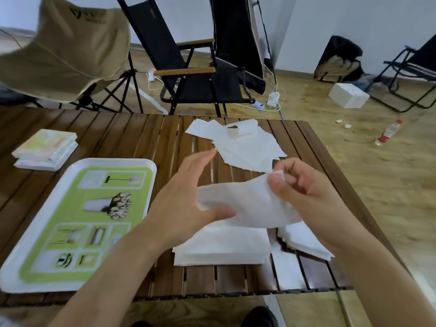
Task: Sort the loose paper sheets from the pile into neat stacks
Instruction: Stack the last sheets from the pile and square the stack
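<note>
A loose pile of white paper sheets (245, 145) lies at the far middle of the slatted wooden table (141, 138). I hold one white sheet (250, 204) in the air above the near part of the table. My right hand (304, 192) pinches its upper right corner between thumb and fingers. My left hand (188, 201) holds its left edge, thumb on top, fingers stretched out behind it. Below the sheet lies a neat white stack (221, 249), and a second, fanned stack (304, 241) lies to its right.
A green-and-white tray (77, 223) sits at the near left, with two stacked coloured paper packs (44, 149) behind it. Folding chairs (188, 74) stand beyond the table. A white box (349, 95), a bottle (389, 133) and cables lie on the floor at right.
</note>
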Motion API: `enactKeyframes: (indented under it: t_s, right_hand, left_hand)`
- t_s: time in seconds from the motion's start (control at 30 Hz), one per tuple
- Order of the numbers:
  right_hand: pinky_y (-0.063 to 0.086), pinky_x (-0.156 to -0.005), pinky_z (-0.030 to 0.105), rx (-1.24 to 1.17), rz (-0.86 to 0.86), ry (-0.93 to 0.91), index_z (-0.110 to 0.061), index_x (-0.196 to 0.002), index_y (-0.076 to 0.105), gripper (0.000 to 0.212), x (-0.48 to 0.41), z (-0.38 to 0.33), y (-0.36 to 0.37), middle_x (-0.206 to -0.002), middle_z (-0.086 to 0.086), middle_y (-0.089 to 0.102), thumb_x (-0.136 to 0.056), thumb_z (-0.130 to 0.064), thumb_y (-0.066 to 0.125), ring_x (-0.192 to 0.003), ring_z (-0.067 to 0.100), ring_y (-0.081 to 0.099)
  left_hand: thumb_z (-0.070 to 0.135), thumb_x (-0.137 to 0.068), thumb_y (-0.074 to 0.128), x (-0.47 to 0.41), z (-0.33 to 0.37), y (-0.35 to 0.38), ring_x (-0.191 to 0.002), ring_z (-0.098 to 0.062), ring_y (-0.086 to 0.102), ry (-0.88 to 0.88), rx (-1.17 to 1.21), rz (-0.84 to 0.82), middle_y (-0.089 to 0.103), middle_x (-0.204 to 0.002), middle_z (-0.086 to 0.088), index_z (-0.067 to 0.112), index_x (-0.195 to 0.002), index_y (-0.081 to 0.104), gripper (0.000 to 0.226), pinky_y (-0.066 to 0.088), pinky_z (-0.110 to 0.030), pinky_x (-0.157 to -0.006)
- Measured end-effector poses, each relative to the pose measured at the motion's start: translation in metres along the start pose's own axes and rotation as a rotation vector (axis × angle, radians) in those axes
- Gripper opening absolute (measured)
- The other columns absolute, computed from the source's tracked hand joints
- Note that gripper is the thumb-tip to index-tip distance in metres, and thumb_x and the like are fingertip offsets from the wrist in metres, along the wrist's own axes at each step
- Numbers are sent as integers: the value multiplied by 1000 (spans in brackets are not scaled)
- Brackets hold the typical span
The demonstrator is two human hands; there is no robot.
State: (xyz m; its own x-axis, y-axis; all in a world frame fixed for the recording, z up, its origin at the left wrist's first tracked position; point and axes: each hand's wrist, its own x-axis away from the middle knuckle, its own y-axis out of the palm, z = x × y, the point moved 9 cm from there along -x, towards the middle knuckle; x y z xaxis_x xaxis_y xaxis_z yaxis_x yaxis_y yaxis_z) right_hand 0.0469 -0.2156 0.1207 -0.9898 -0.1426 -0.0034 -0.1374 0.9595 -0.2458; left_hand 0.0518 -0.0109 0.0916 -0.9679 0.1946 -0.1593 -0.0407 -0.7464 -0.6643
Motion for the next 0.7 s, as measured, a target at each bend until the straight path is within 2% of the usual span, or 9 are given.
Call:
enactKeyframes:
  t_s: [0.03,0.1,0.2,0.27,0.33,0.4,0.5,0.63,0.7]
  right_hand:
    - [45,-53,19,-64,-11,13,-17,-92,59,10,2,0,2,-67,-6,64,-100,-22,59,-61,9,56]
    - [49,-56,20,-124,-3,76,-13,-98,65,12,1,11,1,-73,-2,70,-101,-23,58,-64,9,62]
    - [45,-59,25,-19,42,174,-19,-83,72,23,-8,43,-6,-69,8,61,-101,-28,61,-60,13,57]
    - [33,-54,24,307,47,194,-15,-68,61,37,-15,66,-7,-58,4,44,-99,-36,63,-52,14,39]
    - [32,-49,18,600,32,198,-6,-75,61,42,-19,81,-1,-58,4,49,-96,-42,62,-52,13,42]
    - [34,-47,14,673,26,212,-3,-79,60,42,-21,90,6,-61,8,54,-96,-42,62,-55,13,47]
    - [33,-47,17,728,54,248,-3,-81,60,38,-22,98,8,-59,0,46,-97,-38,62,-54,12,42]
    - [34,-51,20,847,-13,275,-15,-72,48,37,-21,107,17,-63,-2,47,-100,-37,59,-55,12,43]
    - [40,-58,23,985,-47,291,-20,-76,49,30,-22,109,17,-73,0,56,-102,-34,56,-63,14,51]
  left_hand:
    - [67,-71,77,-1,-3,-1,-89,5,47,7,5,-41,44,-134,39,50,-143,43,81,42,-20,-80]
    - [66,-73,74,-3,-13,2,-81,7,54,-17,-4,-140,64,-99,30,41,-108,69,43,41,-23,-69]
    - [56,-81,73,-3,-38,8,-77,-9,71,-175,153,-283,75,-84,10,24,-84,73,32,59,-38,-73]
    - [49,-90,70,-1,-53,13,-70,-14,67,-251,166,-315,73,-78,5,14,-85,71,36,51,-35,-67]
    - [45,-97,63,0,-71,19,-64,-16,55,-306,100,-303,61,-71,0,4,-90,69,42,40,-33,-63]
    - [44,-100,58,0,-84,26,-63,-17,50,-347,-13,-298,53,-70,-4,1,-85,63,45,36,-33,-63]
    - [47,-102,53,3,-93,35,-65,-14,49,-364,-208,-266,51,-70,5,18,-76,54,39,34,-30,-60]
    - [53,-104,43,8,-86,44,-96,-21,63,-346,-472,-241,67,-103,2,20,-120,58,40,39,-34,-69]
    - [55,-104,43,7,-84,43,-92,-21,61,-336,-539,-228,64,-97,1,18,-124,57,44,40,-34,-69]
